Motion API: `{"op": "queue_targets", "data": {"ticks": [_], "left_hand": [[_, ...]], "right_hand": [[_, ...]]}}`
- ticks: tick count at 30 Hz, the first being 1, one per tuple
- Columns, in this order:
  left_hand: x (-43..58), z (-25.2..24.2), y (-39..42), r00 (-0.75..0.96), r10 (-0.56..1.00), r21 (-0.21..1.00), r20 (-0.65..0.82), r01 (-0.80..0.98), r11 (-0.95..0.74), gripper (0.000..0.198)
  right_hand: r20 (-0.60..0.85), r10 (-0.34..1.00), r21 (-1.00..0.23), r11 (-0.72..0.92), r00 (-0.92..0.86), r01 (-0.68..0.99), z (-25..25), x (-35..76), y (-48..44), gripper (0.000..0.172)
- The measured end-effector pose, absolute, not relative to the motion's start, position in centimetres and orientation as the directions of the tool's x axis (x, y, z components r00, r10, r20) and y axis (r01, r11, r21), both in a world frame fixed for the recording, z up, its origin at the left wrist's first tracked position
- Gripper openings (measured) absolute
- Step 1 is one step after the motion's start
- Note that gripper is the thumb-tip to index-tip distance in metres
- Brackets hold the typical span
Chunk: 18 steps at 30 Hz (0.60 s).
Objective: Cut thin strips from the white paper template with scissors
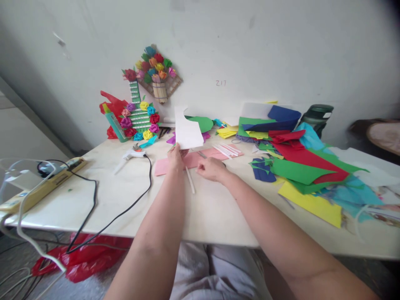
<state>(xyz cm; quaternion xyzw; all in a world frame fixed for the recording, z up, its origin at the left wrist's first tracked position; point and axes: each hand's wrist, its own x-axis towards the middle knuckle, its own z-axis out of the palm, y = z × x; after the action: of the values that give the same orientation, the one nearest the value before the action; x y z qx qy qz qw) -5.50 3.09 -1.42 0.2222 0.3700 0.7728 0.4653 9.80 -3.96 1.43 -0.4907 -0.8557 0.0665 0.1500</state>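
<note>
Left hand pinches white paper upright above pink sheet

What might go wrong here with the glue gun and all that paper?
The white glue gun lies on the white table close to the pink paper sheet; if its tip is hot, it might scorch paper or burn the left hand nearby. Its black cord hangs over the table edge, so a leg might snag it and drag the gun down. The white cut paper piece, pinched only at its bottom, may crease.
</note>
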Motion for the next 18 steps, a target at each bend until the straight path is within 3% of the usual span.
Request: {"op": "queue_targets", "data": {"ticks": [4, 11, 15, 18], "left_hand": [[-5.5, -1.6, 3.2, -0.449, 0.893, 0.806, 0.017, -0.522, -0.278, 0.021], [-5.4, -1.7, 3.2, -0.462, 0.887, 0.841, 0.027, -0.469, -0.27, 0.023], [-5.6, -1.7, 3.2, -0.49, 0.871, 0.827, 0.03, -0.477, -0.297, 0.017], [-5.6, -1.6, 3.2, -0.522, 0.853, 0.819, -0.001, -0.489, -0.298, 0.011]], "right_hand": [[0.103, 0.806, -0.214, 0.59, -0.582, 0.779, 1.1, 8.0, -5.1, 0.034], [0.109, 0.785, -0.121, 0.619, -0.61, 0.776, 1.6, 8.5, -5.2, 0.017], [0.186, 0.854, -0.205, 0.518, -0.486, 0.831, 2.2, 10.6, -3.7, 0.016], [0.248, 0.918, -0.426, 0.391, -0.311, 0.816, 2.3, 12.4, -2.1, 0.012]]}}
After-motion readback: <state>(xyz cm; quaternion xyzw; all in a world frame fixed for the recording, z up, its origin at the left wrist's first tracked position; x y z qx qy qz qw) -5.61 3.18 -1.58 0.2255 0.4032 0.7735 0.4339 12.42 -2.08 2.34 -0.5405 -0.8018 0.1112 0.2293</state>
